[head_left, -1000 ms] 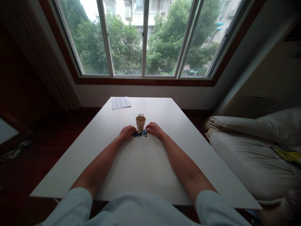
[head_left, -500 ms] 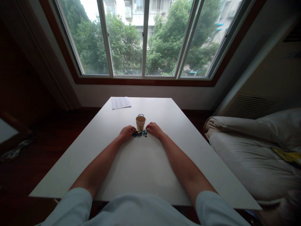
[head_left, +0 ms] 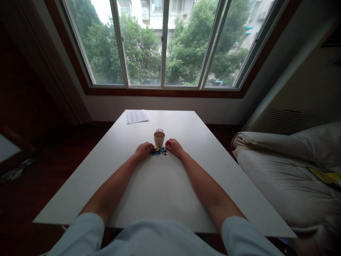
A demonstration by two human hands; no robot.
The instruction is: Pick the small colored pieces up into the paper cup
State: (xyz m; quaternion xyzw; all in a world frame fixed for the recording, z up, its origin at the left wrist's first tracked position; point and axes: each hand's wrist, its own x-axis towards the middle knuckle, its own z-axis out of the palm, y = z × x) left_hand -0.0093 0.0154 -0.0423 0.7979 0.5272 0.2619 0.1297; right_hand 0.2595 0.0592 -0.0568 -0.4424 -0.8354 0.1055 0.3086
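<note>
A small paper cup [head_left: 159, 140] stands upright near the middle of the white table, its brown inside showing. Just in front of it lies a loose pile of small blue, yellow and black pieces [head_left: 158, 151], too small to name by kind. My left hand [head_left: 144, 149] rests at the pile's left edge, fingers loosely bent and apart, with nothing visible in them. On the other side, my right hand [head_left: 173, 145] rests on the table close to the cup and the pile's right end. Its fingers are loosely curled, and I see nothing held there.
Printed paper sheets [head_left: 137, 116] lie at the far left corner of the white table [head_left: 160, 192]. A thin dark loop [head_left: 159, 130] lies behind the cup. To the right is a pale padded sofa [head_left: 274, 170]; a wide window [head_left: 162, 46] faces me.
</note>
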